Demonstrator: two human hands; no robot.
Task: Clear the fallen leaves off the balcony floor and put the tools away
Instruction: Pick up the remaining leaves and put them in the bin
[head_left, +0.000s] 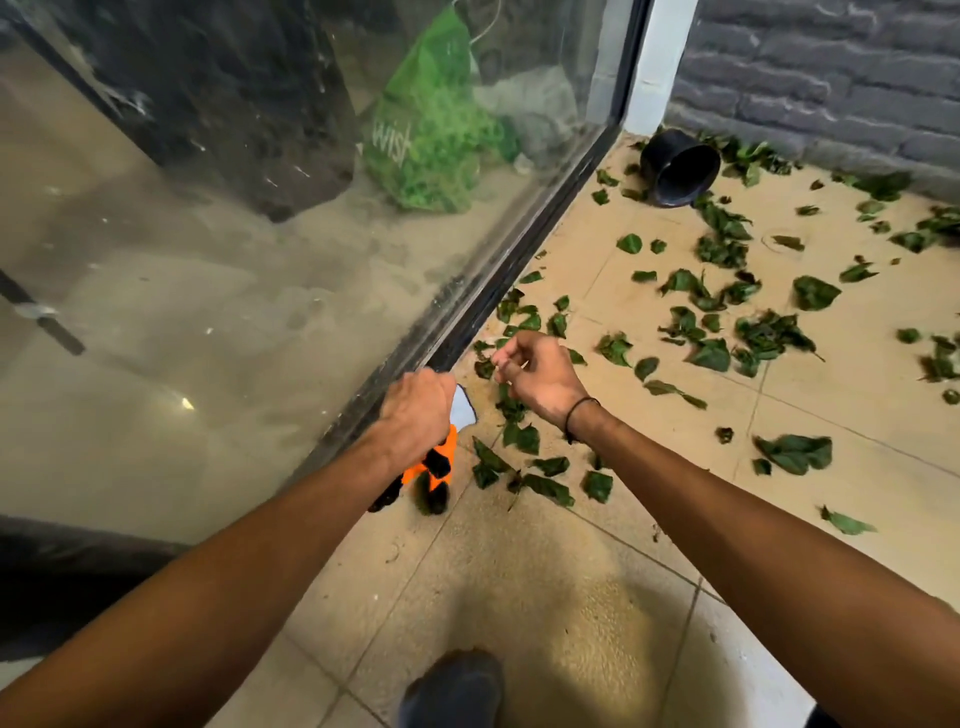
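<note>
Fingers of left hand (415, 410) grip orange gloves (434, 467); right hand (540, 376) loosely curled.

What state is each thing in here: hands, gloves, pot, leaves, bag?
Left hand: gripping the gloves.
Right hand: fingers loosely curled, holding nothing visible.
Gloves: orange and black, dangling from the left hand.
Pot: tipped on its side, mouth open, looks empty.
Leaves: scattered over the floor, not gathered.
Bag: behind the glass, full of greenery.
</note>
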